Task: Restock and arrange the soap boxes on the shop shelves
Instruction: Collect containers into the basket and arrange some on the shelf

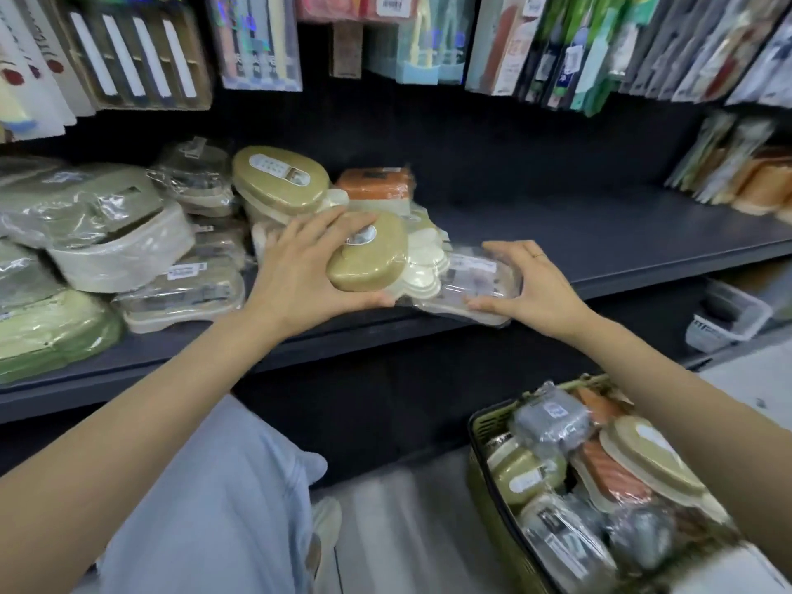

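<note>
My left hand [300, 267] grips an olive-lidded oval soap box [368, 259] with a cream base, held at the front of the dark shelf [600, 250]. My right hand [531, 285] grips a clear-wrapped soap box [475, 276] lying at the shelf's front edge, right beside the olive one. Behind them stand another olive oval box [278, 177] and an orange box [377, 182]. More wrapped boxes [184, 285] are piled at the shelf's left.
A green basket [484, 465] full of wrapped soap boxes stands on the floor at lower right. Hanging packets [257, 40] fill the rail above. The shelf's right holds orange packs [763, 186]. A small grey crate [728, 319] sits below. My knee is at lower left.
</note>
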